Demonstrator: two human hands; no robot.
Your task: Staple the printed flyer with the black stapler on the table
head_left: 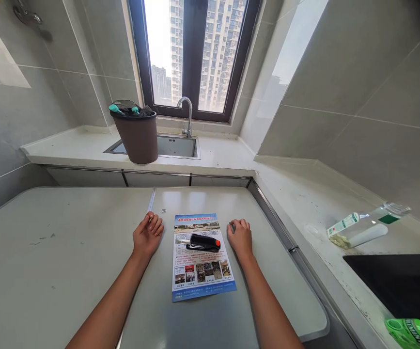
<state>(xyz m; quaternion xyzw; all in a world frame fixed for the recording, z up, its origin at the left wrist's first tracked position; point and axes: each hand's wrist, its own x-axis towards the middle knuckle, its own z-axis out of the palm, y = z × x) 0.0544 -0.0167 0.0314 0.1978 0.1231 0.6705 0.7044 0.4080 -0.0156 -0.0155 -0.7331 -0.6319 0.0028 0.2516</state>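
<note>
A printed flyer (pixel 202 271) with a blue border lies flat on the white table (pixel 68 252). On top of it rests a black stapler (pixel 204 241) with an orange end. My left hand (pixel 147 235) rests on the table just left of the flyer, fingers curled loosely, touching a thin white strip (pixel 152 199). My right hand (pixel 239 235) lies right of the flyer with its fingers curled over a small dark thing that I cannot make out.
A brown bin (pixel 139 135) with rubbish stands by the steel sink (pixel 178 145) and tap (pixel 187 114) under the window. A clear bottle (pixel 365 227) lies on the right counter near a black hob (pixel 398 283). A green packet (pixel 415 332) shows at bottom right.
</note>
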